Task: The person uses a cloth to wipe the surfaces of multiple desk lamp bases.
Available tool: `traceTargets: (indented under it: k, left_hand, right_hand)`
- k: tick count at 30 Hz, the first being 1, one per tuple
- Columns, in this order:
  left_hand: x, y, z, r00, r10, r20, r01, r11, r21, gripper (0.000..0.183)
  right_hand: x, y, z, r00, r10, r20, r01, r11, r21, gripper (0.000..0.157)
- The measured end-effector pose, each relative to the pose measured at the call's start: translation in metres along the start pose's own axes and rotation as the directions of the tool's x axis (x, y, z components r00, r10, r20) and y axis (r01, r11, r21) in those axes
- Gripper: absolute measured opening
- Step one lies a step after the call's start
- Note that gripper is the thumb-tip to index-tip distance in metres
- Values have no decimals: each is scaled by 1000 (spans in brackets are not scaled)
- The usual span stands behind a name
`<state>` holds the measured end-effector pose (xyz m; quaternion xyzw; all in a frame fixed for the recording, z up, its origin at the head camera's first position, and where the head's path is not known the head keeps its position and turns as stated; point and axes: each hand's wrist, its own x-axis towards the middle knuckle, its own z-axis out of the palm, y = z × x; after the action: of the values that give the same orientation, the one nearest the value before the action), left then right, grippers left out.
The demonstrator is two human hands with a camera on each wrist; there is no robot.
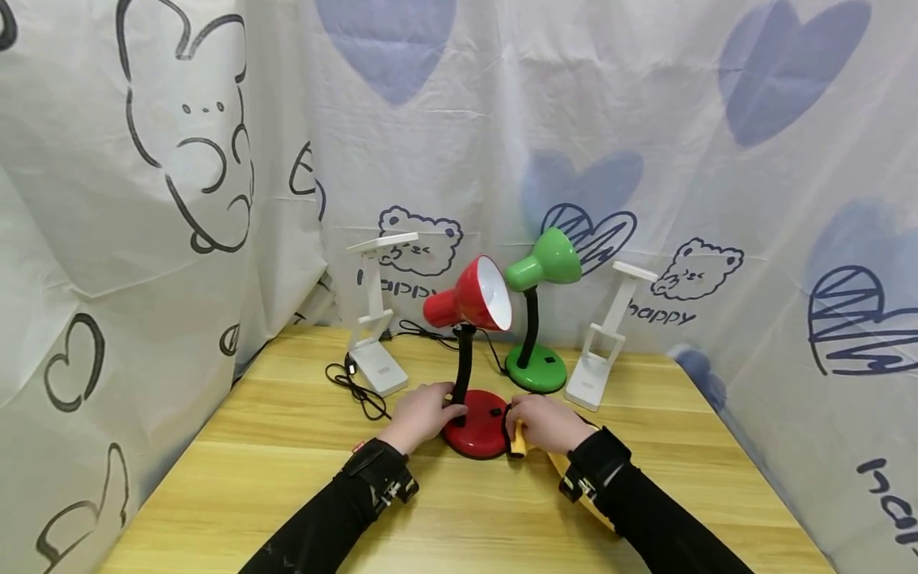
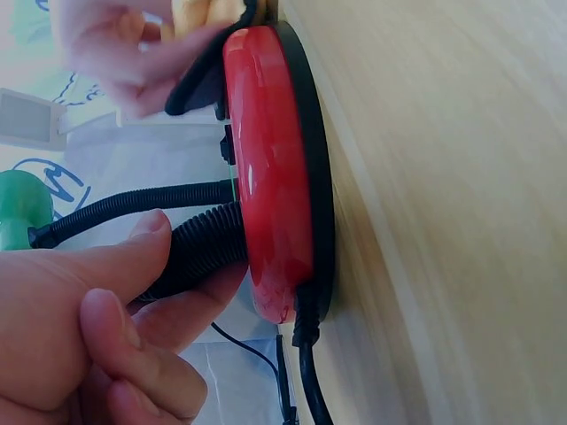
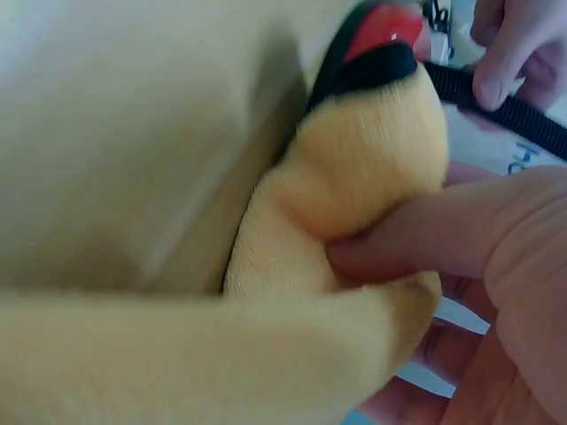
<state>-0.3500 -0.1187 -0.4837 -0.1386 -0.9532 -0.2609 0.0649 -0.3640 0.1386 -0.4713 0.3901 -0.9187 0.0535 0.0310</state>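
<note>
A red desk lamp [image 1: 476, 434] stands upright on the wooden table, its shade tilted to the right. My left hand [image 1: 419, 414] pinches the black ribbed neck [image 2: 202, 250] low down, just above the round base. On the other side, my right hand [image 1: 551, 422] grips a yellow cloth [image 3: 368, 146] with black edging. The cloth's dark edge lies against the right rim of the red base, near the black switch [image 1: 495, 412]. More of the cloth hangs down under the right wrist. A black cord [image 2: 310, 376] leaves the base on the left hand's side.
Behind the red lamp stands a green desk lamp [image 1: 534, 373]. White folding lamps stand at the back left [image 1: 382, 368] and at the right [image 1: 590, 381]. A coiled black cable [image 1: 358, 391] lies by the left one. Printed curtains [image 1: 488, 143] hang behind and beside the table.
</note>
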Motion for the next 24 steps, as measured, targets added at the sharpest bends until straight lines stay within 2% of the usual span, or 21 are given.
traceTargets:
  k: [3,6,9,11,13,14,17,19,22,23,24]
  left_hand:
    - [0,0,-1,1000,8,-3,-8,1000,-1,35]
    - [0,-1,0,1000,19,-3,-19,1000,-6,31]
    - [0,-2,0,1000,26,0,-26,999,-19,29]
    - [0,-2,0,1000,27,-1,-27,999,-32,27]
    - [0,-1,-1,999,32,-5,-32,999,-38,25]
    - [0,0,-1,999,34,-7,-34,999,-40,24]
    - [0,0,-1,999,42,-17,-42,999,-35,23]
    - [0,-1,0,999,47,-18,-48,998,-31,22]
    - [0,-2,0,999,47,-13,-47,999,-28,22]
    - [0,-2,0,999,45,-10,-45,999,-28,21]
    - [0,-2,0,999,44,-7,-44,999,-29,21]
  right_hand:
    - [14,5,-2,996,68,-62,-66,997,27,32]
    - [29,4,-4,972,181,-146,-162,977,135,31]
    - [45,0,-1,923,322,-211,-256,923,287,25]
    - [55,-3,3,884,397,-247,-288,878,383,19]
    - [64,-6,7,858,444,-257,-300,840,451,15]
    - [68,-7,9,855,451,-255,-294,827,479,13]
    - [78,-11,12,868,442,-227,-258,792,553,9]
    - [83,-12,14,871,450,-194,-254,754,606,10]
    - [91,-12,16,848,510,-144,-289,671,683,12]
    - [93,-12,17,841,526,-128,-301,651,697,13]
    - [96,-11,18,843,525,-115,-312,652,692,16]
